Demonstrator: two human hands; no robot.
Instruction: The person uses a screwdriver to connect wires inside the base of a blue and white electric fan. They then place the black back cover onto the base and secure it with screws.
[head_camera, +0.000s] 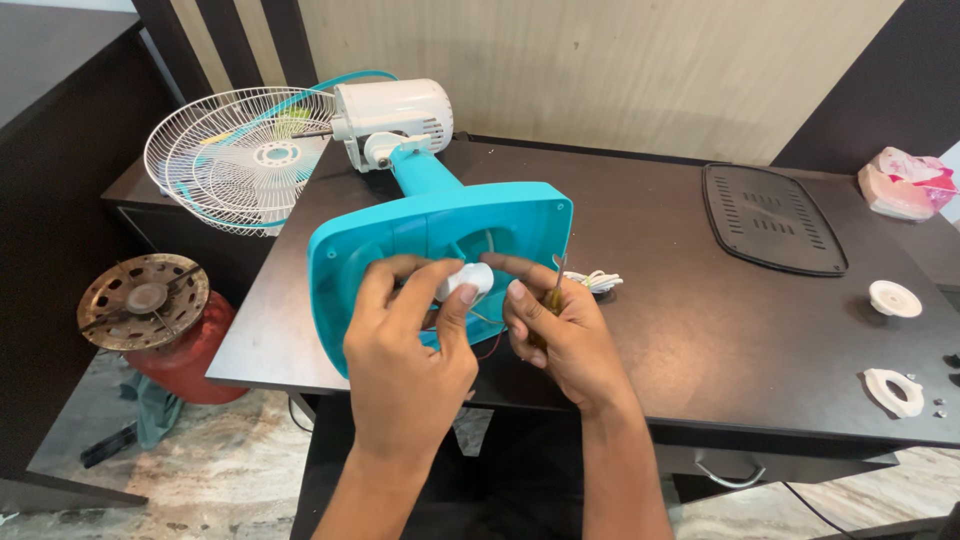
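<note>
Table fan lying on its side on the dark desk: teal base, teal neck, white motor housing. Long axis running away from the person, hollow underside of base facing them. Left hand pinching a small white part at the base cavity; right hand gripping a screwdriver.

Left hand and right hand together, fingers curled in pinching grip.

A dark table carries a teal fan lying at ten o'clock, a black cover at two, a pink bag beyond it, and two white parts at three and four.
</note>
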